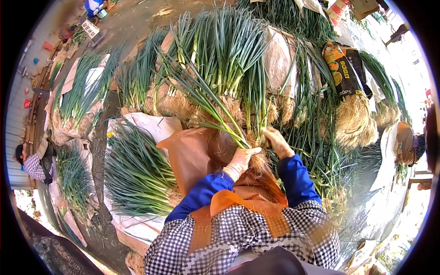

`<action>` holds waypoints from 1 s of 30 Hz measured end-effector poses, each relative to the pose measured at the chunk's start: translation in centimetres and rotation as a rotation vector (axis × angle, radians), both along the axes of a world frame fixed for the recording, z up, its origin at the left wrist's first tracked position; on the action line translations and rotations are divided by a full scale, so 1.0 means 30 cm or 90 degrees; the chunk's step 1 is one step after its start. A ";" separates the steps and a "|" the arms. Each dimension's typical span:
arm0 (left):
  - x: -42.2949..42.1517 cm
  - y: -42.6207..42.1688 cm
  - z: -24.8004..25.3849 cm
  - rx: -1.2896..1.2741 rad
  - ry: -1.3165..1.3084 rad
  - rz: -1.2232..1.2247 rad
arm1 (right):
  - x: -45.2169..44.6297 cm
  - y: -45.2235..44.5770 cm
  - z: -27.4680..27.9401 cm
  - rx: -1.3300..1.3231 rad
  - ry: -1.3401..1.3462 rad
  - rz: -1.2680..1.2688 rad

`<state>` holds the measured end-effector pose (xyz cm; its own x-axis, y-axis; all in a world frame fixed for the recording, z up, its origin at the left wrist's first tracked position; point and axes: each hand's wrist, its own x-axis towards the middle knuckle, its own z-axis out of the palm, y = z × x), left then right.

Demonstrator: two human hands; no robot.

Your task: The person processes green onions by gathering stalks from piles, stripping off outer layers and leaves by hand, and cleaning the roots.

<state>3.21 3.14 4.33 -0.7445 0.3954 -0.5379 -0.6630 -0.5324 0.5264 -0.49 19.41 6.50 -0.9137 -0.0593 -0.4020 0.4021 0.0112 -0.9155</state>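
Note:
My left hand (241,161) is closed around the lower stalks of a few green onions (228,128), whose leaves point up and to the left. Close beside it on the right, my right hand (277,142) has its fingers pressed together at the base of some upright stalks; exactly what they pinch is too small to make out. Pale stringy roots (259,161) hang just below and between the hands. Under them lies a brown apron sheet (190,151). A large row of green onions (224,50) stands directly beyond the hands.
A pile of green onions (137,172) lies on white sheeting to the left. At right are a black and orange bag (343,68) around a rooted bundle and loose onions (316,151). Another person (34,165) is at the far left, beyond more bundles (82,91).

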 end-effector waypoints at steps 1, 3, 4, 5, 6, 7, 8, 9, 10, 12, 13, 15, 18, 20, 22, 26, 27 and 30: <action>0.002 0.015 0.004 -0.070 0.059 0.020 | -0.044 -0.007 0.059 0.111 -0.014 0.012; 0.011 0.048 0.017 -0.130 0.107 0.081 | -0.148 -0.043 -0.055 0.201 0.158 -0.063; 0.012 0.054 0.026 -0.116 0.097 0.118 | -0.136 -0.034 -0.035 0.569 0.191 0.005; 0.011 0.055 0.032 -0.102 0.087 0.155 | -0.110 -0.058 -0.029 0.700 0.238 -0.017; 0.010 0.055 0.030 -0.101 0.089 0.155 | -0.082 -0.065 -0.032 0.715 0.279 -0.035; 0.008 0.056 0.023 -0.097 0.069 0.172 | -0.050 -0.072 -0.033 0.730 0.320 -0.051; 0.004 0.057 0.014 -0.092 0.048 0.191 | -0.006 -0.083 -0.036 0.694 0.315 -0.051; -0.001 0.045 0.004 -0.102 0.022 0.147 | 0.057 -0.081 -0.030 0.622 0.430 -0.042; 0.008 0.040 -0.004 -0.082 -0.002 0.145 | 0.127 -0.077 0.003 0.520 0.396 -0.003; 0.011 0.033 0.007 -0.097 0.062 0.138 | 0.251 0.003 0.075 0.521 0.235 0.072; 0.016 0.049 -0.007 -0.131 0.080 0.164 | 0.293 0.073 0.028 0.381 0.149 0.006; 0.004 0.029 -0.014 -0.032 -0.007 0.178 | 0.332 0.213 0.043 0.468 0.011 -0.106; 0.023 0.043 -0.053 -0.052 0.020 0.161 | 0.325 0.433 -0.045 0.945 -0.092 0.216; 0.011 0.053 -0.013 -0.120 0.053 0.139 | 0.186 0.252 0.153 0.859 -0.092 0.188; 0.029 0.071 -0.026 -0.169 0.090 0.138 | 0.089 0.033 0.242 0.690 0.024 0.098; 0.019 0.068 -0.013 -0.294 0.186 0.111 | -0.122 -0.093 0.111 0.687 0.080 0.120; 0.015 0.074 -0.021 -0.342 0.211 0.122 | -0.146 -0.085 0.064 0.654 0.087 0.119; 0.015 0.069 -0.010 -0.330 0.255 0.138 | -0.132 -0.067 0.017 0.607 0.150 0.052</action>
